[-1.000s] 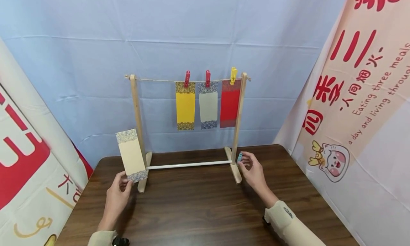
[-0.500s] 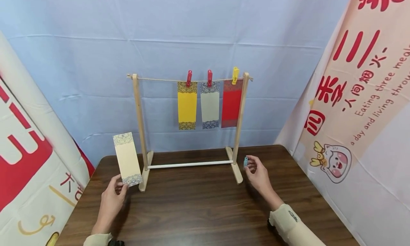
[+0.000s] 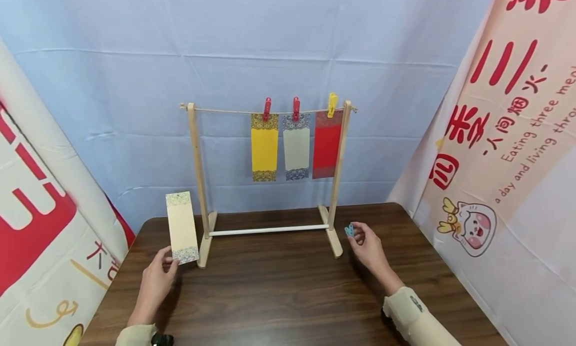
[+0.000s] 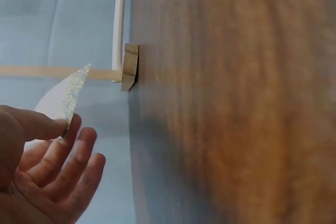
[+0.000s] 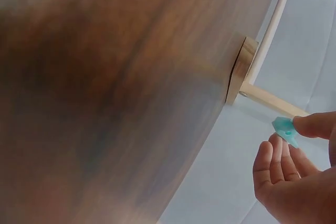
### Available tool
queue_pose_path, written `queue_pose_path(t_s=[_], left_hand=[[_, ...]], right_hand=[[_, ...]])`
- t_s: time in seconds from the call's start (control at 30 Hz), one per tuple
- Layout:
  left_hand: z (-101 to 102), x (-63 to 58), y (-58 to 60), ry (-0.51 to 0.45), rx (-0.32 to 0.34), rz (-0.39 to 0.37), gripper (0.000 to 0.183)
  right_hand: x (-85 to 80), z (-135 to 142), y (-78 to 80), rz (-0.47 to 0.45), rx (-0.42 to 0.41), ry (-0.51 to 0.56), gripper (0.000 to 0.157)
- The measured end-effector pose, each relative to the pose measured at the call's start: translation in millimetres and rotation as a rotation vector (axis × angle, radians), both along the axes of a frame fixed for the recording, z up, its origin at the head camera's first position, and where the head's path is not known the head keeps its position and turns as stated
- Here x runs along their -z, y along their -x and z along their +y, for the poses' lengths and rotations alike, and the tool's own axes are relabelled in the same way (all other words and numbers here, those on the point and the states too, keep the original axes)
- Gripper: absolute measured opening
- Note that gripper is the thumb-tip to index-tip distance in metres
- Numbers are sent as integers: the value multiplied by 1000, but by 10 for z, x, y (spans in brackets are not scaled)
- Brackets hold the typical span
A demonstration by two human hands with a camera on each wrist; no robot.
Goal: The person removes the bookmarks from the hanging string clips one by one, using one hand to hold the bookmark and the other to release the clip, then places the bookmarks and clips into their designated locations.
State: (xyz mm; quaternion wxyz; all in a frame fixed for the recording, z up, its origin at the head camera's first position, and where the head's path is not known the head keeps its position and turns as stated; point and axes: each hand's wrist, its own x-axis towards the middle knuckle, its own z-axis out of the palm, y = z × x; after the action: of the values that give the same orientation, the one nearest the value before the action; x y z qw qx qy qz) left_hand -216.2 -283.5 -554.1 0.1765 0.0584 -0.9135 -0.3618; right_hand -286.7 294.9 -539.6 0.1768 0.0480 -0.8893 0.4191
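Note:
My left hand (image 3: 155,281) pinches the lower edge of a cream paper card (image 3: 182,226) with blue lace-patterned ends, held upright left of the rack. In the left wrist view the thumb and index finger grip the card's patterned end (image 4: 73,95). My right hand (image 3: 371,248) pinches a small teal clothespin (image 3: 349,230) to the right of the rack, also plain in the right wrist view as a teal clothespin (image 5: 285,128) between thumb and fingers. On the rack's string hang a yellow card (image 3: 264,150), a grey card (image 3: 296,148) and a red card (image 3: 325,148).
The wooden rack (image 3: 198,171) with a white crossbar (image 3: 270,230) stands at the back of the dark wooden table (image 3: 270,296). Two red clothespins, one a red clothespin (image 3: 267,109), and a yellow clothespin (image 3: 332,105) clip the hanging cards. Printed cloths (image 3: 508,151) close in the sides.
The cream card has moved lower and turned more upright in my left hand. My right hand has drawn away from the rack to the right, with the clothespin turned in its fingers.

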Motion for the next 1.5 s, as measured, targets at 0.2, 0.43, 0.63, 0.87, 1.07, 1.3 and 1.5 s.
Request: queue_pose_path(t_s=[0.2,0.43,0.63,0.87,1.07,1.3,1.5], left_hand=[[-45,-57,6,-2,40,-102,48],[-139,-60,33,33,69,-141,49],[-180,-45,55,55,100,-183,48],[-222,-24,75,63,112,-216,48],[-252,-38,126,62,120,-232,48],[-298,-39,192,74,111,-280,48],[-326,-31,231,70,113,-308,48]], right_hand=[[8,48,14,-56,-15,-57,43],[40,100,52,-103,-28,-124,41],[65,120,86,-163,-57,-164,38],[93,118,116,-187,-58,-199,38],[76,135,138,-220,-65,-227,36],[101,166,176,-290,-72,-239,38],[120,178,193,-293,-88,-260,39]])
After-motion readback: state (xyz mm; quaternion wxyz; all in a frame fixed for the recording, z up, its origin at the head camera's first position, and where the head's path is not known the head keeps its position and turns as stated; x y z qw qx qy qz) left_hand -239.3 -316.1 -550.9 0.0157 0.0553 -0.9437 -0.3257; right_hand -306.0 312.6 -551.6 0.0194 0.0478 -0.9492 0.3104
